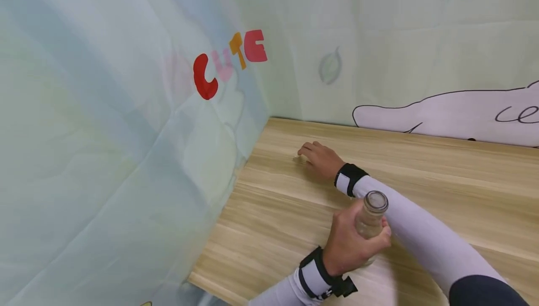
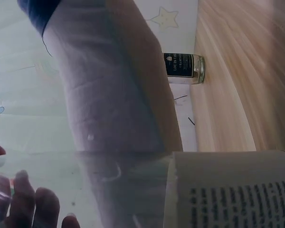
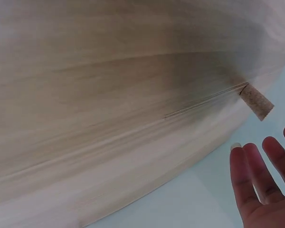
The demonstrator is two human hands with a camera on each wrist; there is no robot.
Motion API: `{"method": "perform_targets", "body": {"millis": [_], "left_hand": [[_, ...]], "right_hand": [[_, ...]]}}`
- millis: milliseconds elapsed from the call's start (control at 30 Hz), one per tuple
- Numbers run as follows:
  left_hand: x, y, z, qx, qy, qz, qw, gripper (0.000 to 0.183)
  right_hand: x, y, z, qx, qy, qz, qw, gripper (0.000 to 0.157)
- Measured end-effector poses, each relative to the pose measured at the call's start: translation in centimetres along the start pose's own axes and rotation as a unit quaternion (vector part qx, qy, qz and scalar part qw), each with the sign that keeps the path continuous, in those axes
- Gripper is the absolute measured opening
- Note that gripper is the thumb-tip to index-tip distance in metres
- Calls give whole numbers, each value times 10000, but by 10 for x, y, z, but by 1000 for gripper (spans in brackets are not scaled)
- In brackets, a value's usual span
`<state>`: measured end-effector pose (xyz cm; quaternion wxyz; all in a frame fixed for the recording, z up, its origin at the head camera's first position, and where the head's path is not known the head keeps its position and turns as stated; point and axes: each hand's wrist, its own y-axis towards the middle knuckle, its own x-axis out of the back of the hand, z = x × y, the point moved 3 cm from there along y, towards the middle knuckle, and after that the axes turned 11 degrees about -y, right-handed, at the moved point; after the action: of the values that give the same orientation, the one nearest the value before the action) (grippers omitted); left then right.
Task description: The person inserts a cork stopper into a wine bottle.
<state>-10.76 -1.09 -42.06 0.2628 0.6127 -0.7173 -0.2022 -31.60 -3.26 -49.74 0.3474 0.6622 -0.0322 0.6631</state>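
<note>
My left hand (image 1: 351,240) grips a clear glass bottle (image 1: 370,217), its round top facing up toward the head camera. Across the left wrist view, the bottle's glass and a pale label (image 2: 228,190) with dark print fill the lower part, and fingertips (image 2: 23,197) show at its left. Over the table my right hand (image 1: 322,160) reaches toward the far left, beyond the bottle. A brown cork stopper (image 3: 257,101) stands on the wood in the right wrist view. The right fingers (image 3: 261,175) are spread loosely near it, with a gap between.
Another glass bottle (image 2: 183,66) with a dark label stands on the table, partly behind the right sleeve (image 2: 104,95). The wooden table (image 1: 252,193) meets a printed cloth wall (image 1: 126,156) on the left and a pale one (image 1: 379,39) at the back.
</note>
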Motion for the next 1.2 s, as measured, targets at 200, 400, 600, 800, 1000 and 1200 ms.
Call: {"method": "perform_targets", "body": {"millis": [200,400,600,800,1000,1200], "left_hand": [[-1,0,-1,40,53,-17,10000,27],[-4,-1,1,-12,93,-31,10000,29],[-3,0,2,-100,222,-38,9997,29],[-2,1,1,-180,262,-19,9995,29],[1,1,1,-98,194,-24,9998,29],[-1,1,2,-73,148,-83,9998,28]], "right_hand": [[-11,16,-3,-98,105,-35,9999,29],[-28,20,-6,-114,3,-197,9997,18],[-31,21,-6,-130,30,-503,9986,8],[-8,20,-5,-162,348,-658,9971,9],[37,18,0,-49,533,-921,9943,13],[91,7,7,133,536,-1237,9908,18]]}}
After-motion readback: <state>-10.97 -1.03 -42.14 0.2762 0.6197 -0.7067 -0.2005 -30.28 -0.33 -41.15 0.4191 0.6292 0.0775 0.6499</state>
